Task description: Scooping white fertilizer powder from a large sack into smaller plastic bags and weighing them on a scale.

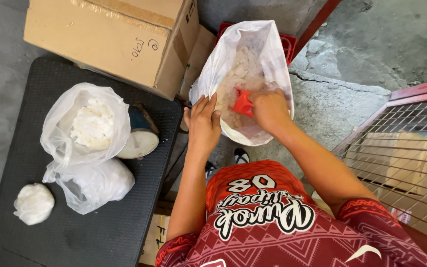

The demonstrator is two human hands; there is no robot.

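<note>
A person in a red patterned jersey bent over a big bag [273,54] of white flakes, which stood open on a red crate [288,43] on the concrete floor. The right hand [270,110] was inside the bag's mouth, closed around a red scoop [243,104] that sat on the flakes near the bag's front edge. The left hand [202,123] gripped the bag's near-left rim, fingers curled over the plastic and holding it open.

Just left of the bag stood a black table [35,237]. A cardboard box [109,39] rested on the table's far end, its corner close to the bag. Further left of the bag, an open small bag [82,123] held white flakes, with a round tin [139,141] lying on its side against it. A tied bag [97,183] lay in front of that one, and a small white bundle [34,202] sat farthest from the big bag, near the table's left edge. A wire cage [406,148] stood to the bag's right.
</note>
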